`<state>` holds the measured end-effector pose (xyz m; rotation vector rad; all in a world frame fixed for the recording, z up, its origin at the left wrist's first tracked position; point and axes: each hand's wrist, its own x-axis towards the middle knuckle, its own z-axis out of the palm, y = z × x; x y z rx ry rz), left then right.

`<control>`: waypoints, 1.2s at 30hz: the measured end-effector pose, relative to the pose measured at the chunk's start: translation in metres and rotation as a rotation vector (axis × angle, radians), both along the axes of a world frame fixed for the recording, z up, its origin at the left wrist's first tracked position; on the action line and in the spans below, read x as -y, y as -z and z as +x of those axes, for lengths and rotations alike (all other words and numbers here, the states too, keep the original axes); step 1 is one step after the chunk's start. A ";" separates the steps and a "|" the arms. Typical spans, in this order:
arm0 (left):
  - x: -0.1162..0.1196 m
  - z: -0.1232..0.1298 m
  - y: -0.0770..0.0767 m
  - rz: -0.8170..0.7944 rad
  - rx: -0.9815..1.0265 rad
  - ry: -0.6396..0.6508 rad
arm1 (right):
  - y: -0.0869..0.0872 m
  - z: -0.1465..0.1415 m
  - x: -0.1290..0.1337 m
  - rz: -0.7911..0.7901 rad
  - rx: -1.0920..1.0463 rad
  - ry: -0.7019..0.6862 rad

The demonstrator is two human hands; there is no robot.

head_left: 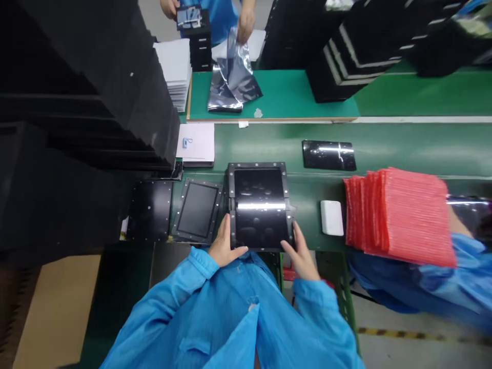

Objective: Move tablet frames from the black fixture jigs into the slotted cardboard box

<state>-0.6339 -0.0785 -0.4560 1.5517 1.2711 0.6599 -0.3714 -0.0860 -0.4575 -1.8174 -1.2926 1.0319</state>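
In front of my body lies a black framed screen panel [260,205], glossy, with light dots along its border and a bright lamp reflection across it. It seems to rest on a stack of similar frames. My left hand [225,245] grips its near left corner, thumb on the front edge and fingers along the side. At the near right corner my right hand [302,254] holds it the same way, thumb over the top edge. A second black frame [197,210] with a dull grey-black middle lies slightly turned to the left, close to my left hand.
Tall black stacks [115,77] crowd the left. Right of me are a white box [331,218], a pile of red bubble bags [417,218] and a co-worker's blue sleeve. A dark glossy panel [329,155] lies beyond. Across the bench another person handles silvery film [234,77].
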 end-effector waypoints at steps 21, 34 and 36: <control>-0.186 0.033 -0.028 -0.110 -0.116 -0.530 | 0.015 0.004 -0.208 0.071 -0.333 -0.223; -0.052 0.051 -0.049 0.229 -0.394 0.298 | 0.010 -0.002 -0.214 0.149 -0.226 -0.185; -0.015 0.047 -0.042 0.259 -0.334 0.417 | 0.001 -0.002 -0.211 0.299 -0.046 -0.221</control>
